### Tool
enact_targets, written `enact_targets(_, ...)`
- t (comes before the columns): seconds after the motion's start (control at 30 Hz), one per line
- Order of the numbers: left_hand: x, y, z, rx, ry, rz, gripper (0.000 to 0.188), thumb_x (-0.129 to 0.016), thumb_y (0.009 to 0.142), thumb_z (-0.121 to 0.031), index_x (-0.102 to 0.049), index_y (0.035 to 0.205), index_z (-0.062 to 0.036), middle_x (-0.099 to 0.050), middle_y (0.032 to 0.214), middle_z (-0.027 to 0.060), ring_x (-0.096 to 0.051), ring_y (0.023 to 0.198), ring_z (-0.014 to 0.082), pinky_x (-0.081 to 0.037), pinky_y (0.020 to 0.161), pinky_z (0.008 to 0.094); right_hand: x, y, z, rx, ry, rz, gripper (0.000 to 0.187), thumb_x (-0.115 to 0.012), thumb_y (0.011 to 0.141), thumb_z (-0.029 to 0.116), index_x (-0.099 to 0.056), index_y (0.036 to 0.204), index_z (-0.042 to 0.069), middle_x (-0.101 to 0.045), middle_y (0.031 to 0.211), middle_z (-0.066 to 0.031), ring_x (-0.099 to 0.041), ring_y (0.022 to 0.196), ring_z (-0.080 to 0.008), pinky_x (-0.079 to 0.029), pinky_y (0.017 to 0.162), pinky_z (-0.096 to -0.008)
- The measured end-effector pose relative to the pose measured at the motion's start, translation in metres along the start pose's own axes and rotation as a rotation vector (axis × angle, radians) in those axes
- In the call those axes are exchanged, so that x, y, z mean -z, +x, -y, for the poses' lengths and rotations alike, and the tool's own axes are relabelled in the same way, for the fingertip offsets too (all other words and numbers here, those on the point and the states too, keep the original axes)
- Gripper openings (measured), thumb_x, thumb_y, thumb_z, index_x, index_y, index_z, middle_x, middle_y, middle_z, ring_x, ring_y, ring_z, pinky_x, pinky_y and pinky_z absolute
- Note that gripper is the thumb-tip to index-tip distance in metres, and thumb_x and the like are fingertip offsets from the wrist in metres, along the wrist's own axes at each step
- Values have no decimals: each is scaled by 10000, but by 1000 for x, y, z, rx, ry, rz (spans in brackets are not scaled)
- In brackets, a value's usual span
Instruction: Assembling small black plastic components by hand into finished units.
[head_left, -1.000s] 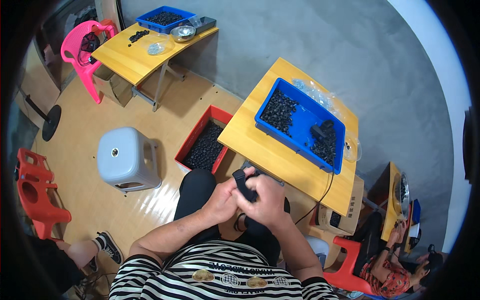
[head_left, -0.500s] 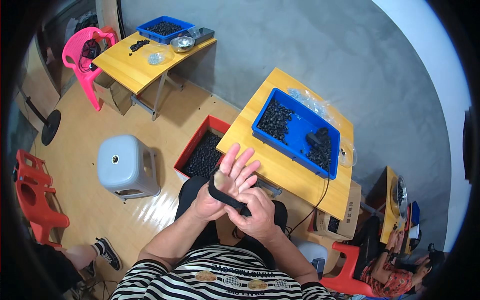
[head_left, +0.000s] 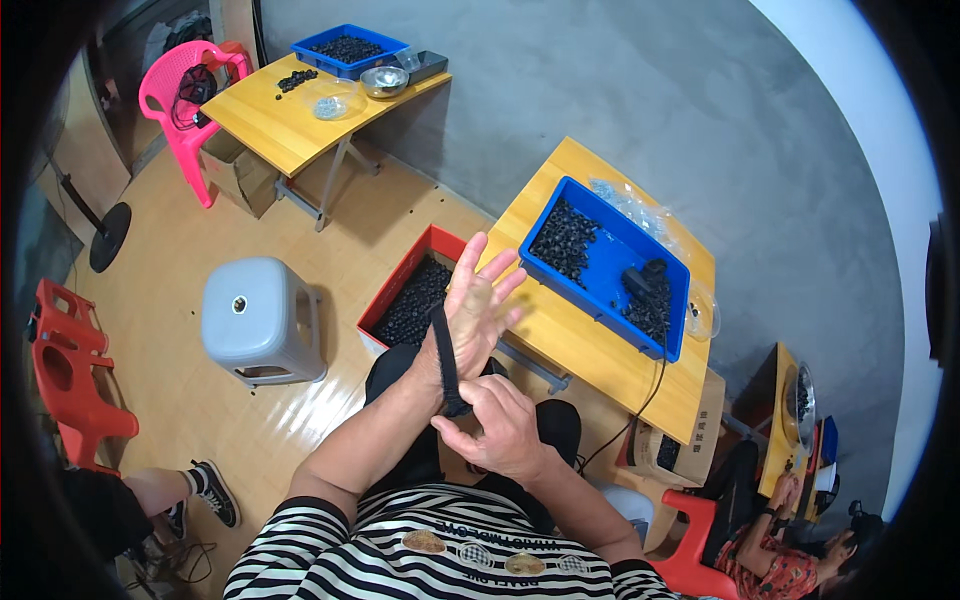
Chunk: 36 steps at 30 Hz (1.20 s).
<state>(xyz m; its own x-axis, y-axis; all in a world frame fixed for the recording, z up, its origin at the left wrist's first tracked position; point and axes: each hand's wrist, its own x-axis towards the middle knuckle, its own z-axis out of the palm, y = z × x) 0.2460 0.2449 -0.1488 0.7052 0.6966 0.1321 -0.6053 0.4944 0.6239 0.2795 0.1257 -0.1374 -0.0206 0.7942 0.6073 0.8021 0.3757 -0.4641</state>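
My left hand [head_left: 472, 312] is raised in front of my lap, its fingers spread apart. A black strap [head_left: 446, 352] runs across the base of this hand at the wrist. Below it, my right hand [head_left: 502, 424] is closed on the strap's lower end, close to the left wrist, with its thumb pointing left. Part of the strap is hidden behind the left wrist and the right fingers. Beyond my hands, a red box [head_left: 432, 234] full of small black parts stands on the floor.
A yellow table [head_left: 590, 345] at right carries a blue tray [head_left: 612, 318] with black parts and a corded black device [head_left: 643, 280]. A grey stool [head_left: 248, 305] stands left. Another yellow table [head_left: 275, 125] is at the far left. Another person [head_left: 765, 550] sits at lower right.
The strap has gone from across my left palm down to the wrist. My left hand has turned and reaches farther up; my right hand stays at the strap. The view has shifted slightly.
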Motion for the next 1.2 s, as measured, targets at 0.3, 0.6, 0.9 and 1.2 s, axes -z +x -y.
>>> enact_targets(0.3, 0, 19, -31, 87, -403, -128, 308, -504, 930, -315, -487, 1148, -99, -554, 1100, 59, -555, 999, 178, -467, 870, 392, -9, 4, 12, 74, 77, -66, 441, -787, 653, 123, -564, 1018, 17, -574, 1028, -144, -592, 838, -252, -509, 698, -303)
enact_targets(0.6, 29, 35, -62, 5, -859, -22, 320, -479, 938, -286, -543, 1066, 1, -586, 927, 62, -570, 869, 170, -466, 859, 352, -29, -15, -15, -576, 664, -258, 720, -776, 666, 49, -395, 1276, 9, -492, 1120, -102, -529, 833, -125, -486, 622, -218)
enact_targets(0.9, 32, 27, -56, 5, -973, -7, 347, -470, 940, -320, -528, 1075, -6, -582, 903, 42, -566, 851, 161, -463, 847, 343, -52, 0, 1, -676, 812, -183, 681, -780, 707, 194, -422, 1256, 12, -578, 1048, -82, -559, 917, -118, -488, 761, -263)
enact_targets(1.2, 10, 18, -48, -622, 345, -182, 339, -420, 971, -331, -490, 1127, -38, -584, 911, 60, -571, 785, 144, -487, 750, 293, -30, -2, 2, -555, 577, 116, 607, -739, 715, 169, -464, 1240, 40, -634, 1005, -162, -636, 938, -198, -491, 816, -307)
